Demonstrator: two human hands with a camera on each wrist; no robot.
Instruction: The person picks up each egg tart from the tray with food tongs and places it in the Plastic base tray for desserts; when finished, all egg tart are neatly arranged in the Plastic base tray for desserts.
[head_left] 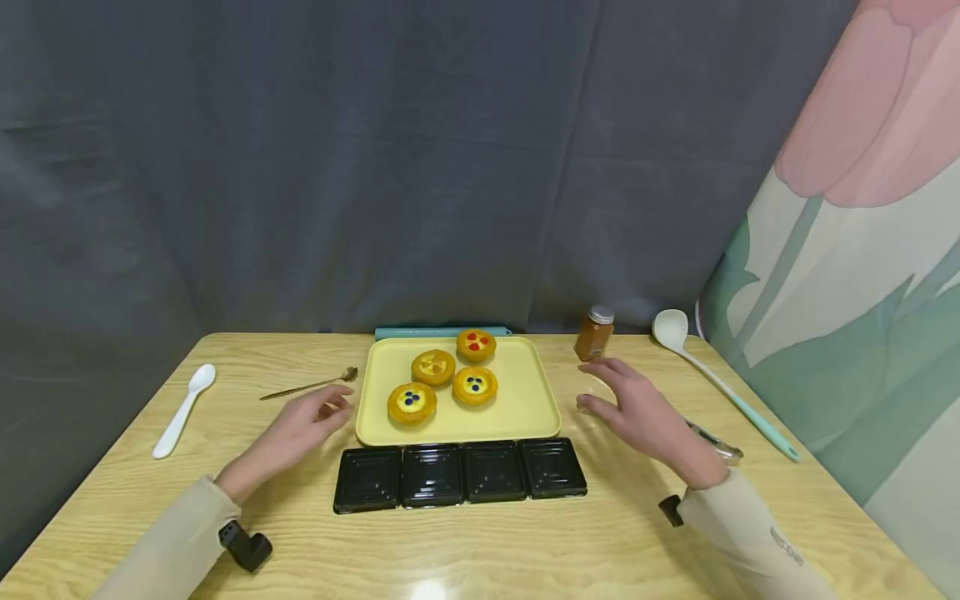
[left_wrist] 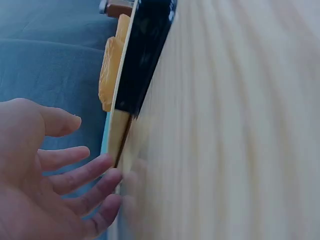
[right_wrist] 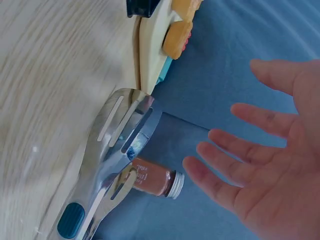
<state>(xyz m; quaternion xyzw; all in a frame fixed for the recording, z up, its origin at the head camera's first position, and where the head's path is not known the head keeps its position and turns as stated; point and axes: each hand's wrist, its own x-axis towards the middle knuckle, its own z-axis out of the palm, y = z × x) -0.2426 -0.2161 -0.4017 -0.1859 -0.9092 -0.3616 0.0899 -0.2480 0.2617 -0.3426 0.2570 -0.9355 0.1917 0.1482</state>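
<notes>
Four... several egg tarts lie on a pale yellow tray (head_left: 525,400): two blueberry-topped tarts (head_left: 412,402), a red-fruit tart (head_left: 476,345) and a yellow-fruit tart (head_left: 433,367). In front of the tray stands a row of black square plastic trays (head_left: 433,475). My left hand (head_left: 300,427) is just left of the yellow tray, fingers loosely bent and holding nothing. To the tray's right, my right hand (head_left: 641,410) hovers with thumb and fingers spread, also holding nothing. Metal slotted tongs (right_wrist: 117,135) lie beyond it, partly hidden by the hand in the head view.
A brown-filled jar (head_left: 595,333) with a silver lid stands at the back right. A ladle (head_left: 720,383) with a mint handle lies along the right edge. On the left are a white spoon (head_left: 183,411) and a thin gold spoon (head_left: 309,386). A teal bar (head_left: 442,332) lies behind the tray.
</notes>
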